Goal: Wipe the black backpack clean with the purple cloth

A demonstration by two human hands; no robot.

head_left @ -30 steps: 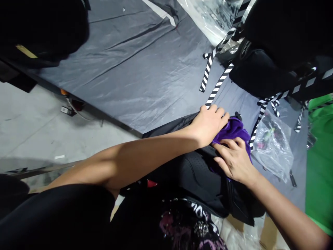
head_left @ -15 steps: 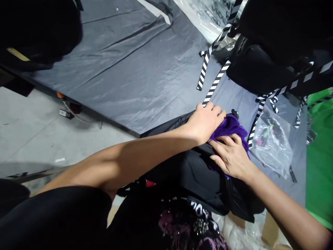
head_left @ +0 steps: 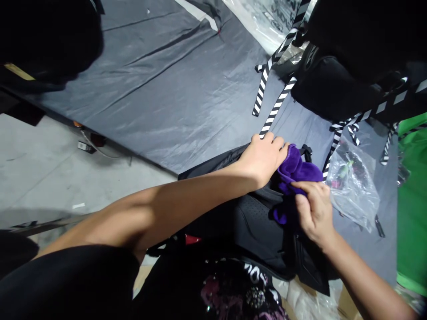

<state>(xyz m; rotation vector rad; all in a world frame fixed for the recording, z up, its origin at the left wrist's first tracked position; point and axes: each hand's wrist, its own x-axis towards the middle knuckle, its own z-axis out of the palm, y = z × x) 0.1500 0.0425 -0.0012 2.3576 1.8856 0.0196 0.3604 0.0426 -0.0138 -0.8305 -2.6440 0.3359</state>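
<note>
A black bag with a finely perforated panel lies on its side at the table's front edge, close against my body. My left hand is closed over its upper edge, fingertips curled away from view. A purple plush cloth bulges out of the bag just right of those fingers. Thumb and fingers of my right hand pinch a fold of this cloth. Another bit of purple shows lower down, at the bag's dark opening. What lies deeper inside is hidden.
Grey fabric covers the table. Black bags with striped straps stand at the back right, and a dark bag at the left. A clear plastic bag lies near my right hand, beside green material.
My right hand has moved right and slightly down, from lying over the cloth to pinching it. More purple cloth shows beside my left hand, which has stayed in place.
</note>
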